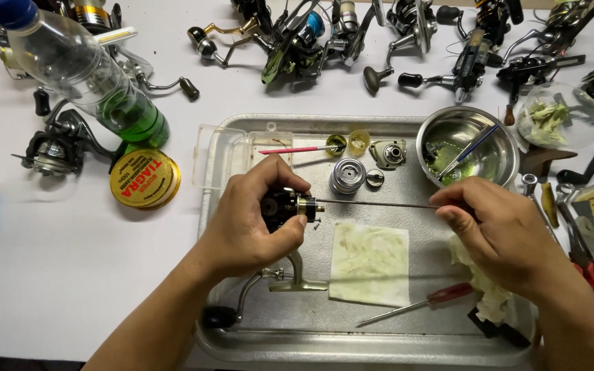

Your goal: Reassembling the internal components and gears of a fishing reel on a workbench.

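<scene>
Metal tray [242,336] on a white table: over it the left hand [245,223] grips a black reel body [284,206], while the right hand [500,230] pinches a thin rod [379,203] running into it. Reel looks heavy and greasy, best held around its body; rod seems slender, bendable.
</scene>
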